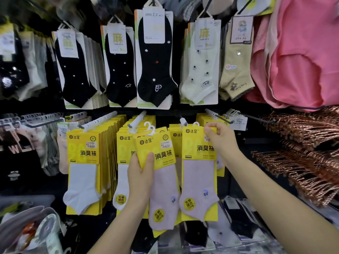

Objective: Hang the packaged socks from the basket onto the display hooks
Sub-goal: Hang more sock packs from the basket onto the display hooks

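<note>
My left hand point(141, 173) grips a small stack of yellow-carded pale pink sock packs point(161, 180) by the left edge, tilted, their white hangers near the middle hook. My right hand point(220, 136) pinches the top right corner of another pink sock pack point(199, 173), whose white hanger sits just below the tip of a display hook point(183, 121). Whether the hanger is on the hook I cannot tell. More yellow packs with white socks point(82, 173) hang on the hooks to the left.
Black, cream and beige socks point(156, 57) hang on the upper row. Pink garments point(300, 57) and copper-coloured hangers point(308, 143) fill the right side. Loose sock packs point(236, 217) lie below. A bag with items point(27, 228) sits at lower left.
</note>
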Motion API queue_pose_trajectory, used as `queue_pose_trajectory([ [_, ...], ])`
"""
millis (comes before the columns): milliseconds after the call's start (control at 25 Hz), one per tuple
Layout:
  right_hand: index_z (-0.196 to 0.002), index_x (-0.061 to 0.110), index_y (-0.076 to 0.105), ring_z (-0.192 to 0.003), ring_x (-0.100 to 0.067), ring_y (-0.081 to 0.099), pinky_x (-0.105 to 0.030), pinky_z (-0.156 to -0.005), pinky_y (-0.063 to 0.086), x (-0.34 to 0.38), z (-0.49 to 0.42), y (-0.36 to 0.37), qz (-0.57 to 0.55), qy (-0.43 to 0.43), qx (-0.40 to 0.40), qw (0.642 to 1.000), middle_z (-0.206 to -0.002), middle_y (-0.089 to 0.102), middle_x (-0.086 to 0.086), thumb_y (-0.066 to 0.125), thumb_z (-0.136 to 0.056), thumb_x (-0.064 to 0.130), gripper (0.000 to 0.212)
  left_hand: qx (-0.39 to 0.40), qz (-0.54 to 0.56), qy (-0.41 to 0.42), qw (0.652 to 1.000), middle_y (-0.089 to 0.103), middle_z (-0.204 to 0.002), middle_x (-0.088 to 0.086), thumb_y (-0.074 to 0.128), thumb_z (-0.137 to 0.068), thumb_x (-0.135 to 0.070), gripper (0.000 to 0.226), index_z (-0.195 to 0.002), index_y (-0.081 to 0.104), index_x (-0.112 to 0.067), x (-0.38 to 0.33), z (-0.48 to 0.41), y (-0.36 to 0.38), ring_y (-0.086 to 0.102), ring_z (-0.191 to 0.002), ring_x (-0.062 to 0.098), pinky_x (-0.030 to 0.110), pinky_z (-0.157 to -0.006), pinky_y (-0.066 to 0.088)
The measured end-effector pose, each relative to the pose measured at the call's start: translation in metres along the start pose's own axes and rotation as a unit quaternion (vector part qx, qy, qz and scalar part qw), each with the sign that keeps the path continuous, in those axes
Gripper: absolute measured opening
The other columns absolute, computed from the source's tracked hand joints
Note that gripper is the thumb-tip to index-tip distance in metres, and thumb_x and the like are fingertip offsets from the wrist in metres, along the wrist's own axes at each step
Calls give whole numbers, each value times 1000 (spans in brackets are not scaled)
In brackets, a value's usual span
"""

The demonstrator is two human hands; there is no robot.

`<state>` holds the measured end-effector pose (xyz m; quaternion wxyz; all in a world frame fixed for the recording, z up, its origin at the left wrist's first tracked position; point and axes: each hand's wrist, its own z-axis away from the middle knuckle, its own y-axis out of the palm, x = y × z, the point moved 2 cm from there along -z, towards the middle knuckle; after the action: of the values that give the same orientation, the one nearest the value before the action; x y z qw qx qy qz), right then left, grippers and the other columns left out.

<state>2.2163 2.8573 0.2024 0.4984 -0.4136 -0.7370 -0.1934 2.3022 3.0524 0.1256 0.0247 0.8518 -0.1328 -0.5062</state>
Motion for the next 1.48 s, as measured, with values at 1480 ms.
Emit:
queue_pose_trajectory([
  [1480,-67,26,65,-72,-14,54,-31,-71,47,15,14,8,80,-78,131,985,-70,63,5,70,-82,20,17,108,-38,-36,993,69,-88,-13,68,-83,-28,9,-86,60,-32,2,21,28,66,-87,7,35,-79,53],
])
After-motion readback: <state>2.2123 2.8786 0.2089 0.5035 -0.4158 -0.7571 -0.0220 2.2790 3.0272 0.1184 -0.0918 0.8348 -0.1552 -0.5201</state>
